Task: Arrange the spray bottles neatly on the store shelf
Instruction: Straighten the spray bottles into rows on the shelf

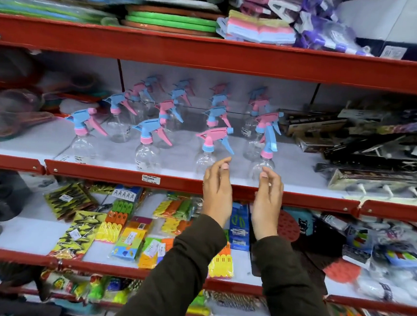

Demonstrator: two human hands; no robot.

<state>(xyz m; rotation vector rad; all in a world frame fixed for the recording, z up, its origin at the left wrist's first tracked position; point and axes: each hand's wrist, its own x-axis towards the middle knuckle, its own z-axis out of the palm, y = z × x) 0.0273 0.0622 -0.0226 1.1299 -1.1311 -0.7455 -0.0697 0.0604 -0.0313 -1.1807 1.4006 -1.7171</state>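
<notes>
Several clear spray bottles with pink and blue trigger heads stand in rows on the middle shelf [175, 180]. At the front stand a pink-headed bottle [209, 155] and, to its right, a bottle [265, 162] with a blue trigger and pink collar. My left hand [217, 187] is raised in front of the shelf edge just below the pink-headed bottle, fingers apart, holding nothing. My right hand [268, 196] is beside it under the right front bottle, fingers loosely curled and empty. Neither hand clearly touches a bottle.
Black boxed packages [369, 156] are piled at the right of the same shelf, and round coloured items [14, 115] lie at its left. The shelf below holds packets of clips [110, 225]. Stacked mats [171, 18] fill the shelf above.
</notes>
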